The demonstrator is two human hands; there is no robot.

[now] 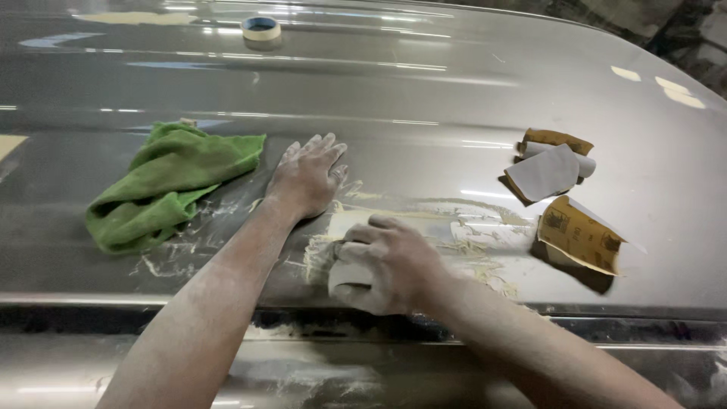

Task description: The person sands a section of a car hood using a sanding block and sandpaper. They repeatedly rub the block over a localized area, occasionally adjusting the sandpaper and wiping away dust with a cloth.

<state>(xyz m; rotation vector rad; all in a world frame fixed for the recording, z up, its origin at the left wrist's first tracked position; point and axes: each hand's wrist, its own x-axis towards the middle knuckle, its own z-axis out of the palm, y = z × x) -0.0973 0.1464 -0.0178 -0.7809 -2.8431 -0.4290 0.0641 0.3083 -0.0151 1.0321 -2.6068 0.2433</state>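
Two dusty hands work on a grey car panel (454, 91).

Left hand (307, 178) lies flat with fingers spread, palm down on the panel, holding nothing, just beside a green cloth (166, 185). Right hand (390, 265) is closed around a sanding block (341, 276) pressed to the panel at a pale filler patch (469, 227). Sandpaper pieces (564, 201) lie to the right; a tape roll (261, 29) sits at the far edge.
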